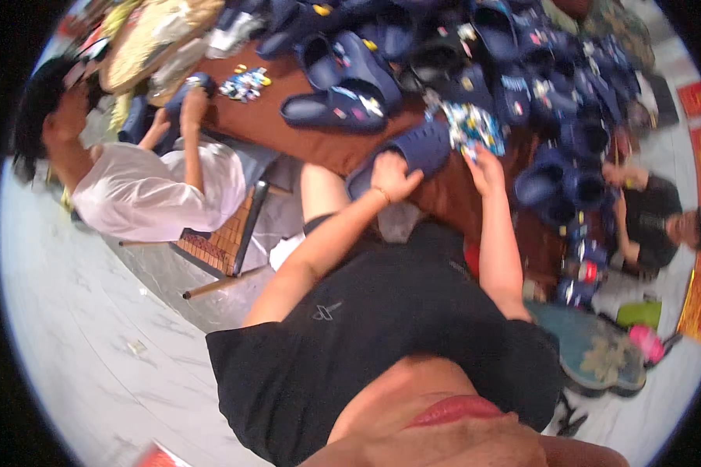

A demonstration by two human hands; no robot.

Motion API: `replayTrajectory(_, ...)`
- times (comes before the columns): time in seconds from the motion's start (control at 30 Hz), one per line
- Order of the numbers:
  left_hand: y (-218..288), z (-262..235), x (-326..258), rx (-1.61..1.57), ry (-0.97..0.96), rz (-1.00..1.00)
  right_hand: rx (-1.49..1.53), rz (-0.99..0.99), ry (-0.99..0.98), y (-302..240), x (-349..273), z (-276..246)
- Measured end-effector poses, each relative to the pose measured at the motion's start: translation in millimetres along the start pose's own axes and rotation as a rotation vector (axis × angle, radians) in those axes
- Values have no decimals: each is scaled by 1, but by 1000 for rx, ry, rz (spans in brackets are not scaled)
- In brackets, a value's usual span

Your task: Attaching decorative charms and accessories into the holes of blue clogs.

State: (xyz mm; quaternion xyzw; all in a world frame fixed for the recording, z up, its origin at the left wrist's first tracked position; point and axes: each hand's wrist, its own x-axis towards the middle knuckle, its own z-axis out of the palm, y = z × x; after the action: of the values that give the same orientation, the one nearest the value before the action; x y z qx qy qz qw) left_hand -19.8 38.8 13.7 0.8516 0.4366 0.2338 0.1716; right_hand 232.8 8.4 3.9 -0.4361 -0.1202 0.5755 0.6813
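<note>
My left hand (393, 176) grips a dark blue clog shoe (420, 148) lying at the near edge of a brown table (288, 132). My right hand (487, 167) reaches into a pile of small colourful shoe charms (475, 124) just beside the clog, fingers pinched among them; whether it holds one I cannot tell. Behind them, a large heap of dark blue clogs (491, 62) covers the table, some with charms fitted.
A person in a white shirt (148, 191) sits on a chair (226, 233) at the left, handling a clog. Another person in black (654, 222) sits at the right. A second small charm pile (245, 82) lies on the table. Pale marble floor (78, 311) below.
</note>
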Motion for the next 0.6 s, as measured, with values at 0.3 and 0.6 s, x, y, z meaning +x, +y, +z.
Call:
replayTrajectory(0.3,-4,16,-4,22,5,40,-208,-24,-10,3,-14,45)
replayTrajectory(0.6,-1,14,-10,21,16,30,-609,82,86,11,-9,56)
